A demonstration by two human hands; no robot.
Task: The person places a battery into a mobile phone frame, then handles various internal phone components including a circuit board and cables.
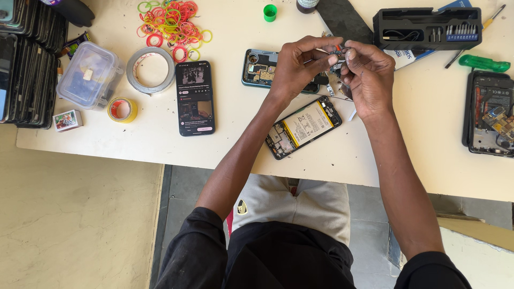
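My left hand [300,64] and my right hand [369,75] meet above the white table [160,139], fingertips pinching a small part with an orange spot [338,49] between them. A thin pale tool runs through the left fingers. Just below the hands lies an opened phone with its yellow battery exposed [304,127]. Behind the left hand sits another opened phone with a teal frame [257,67], partly hidden by the hand.
A working phone with a lit screen [195,98], tape rolls [150,69], rubber bands [171,21], a clear plastic box [88,75] and stacked phones [27,59] lie left. A black screwdriver bit case [426,28], green screwdriver [484,63] and another opened phone [490,112] lie right.
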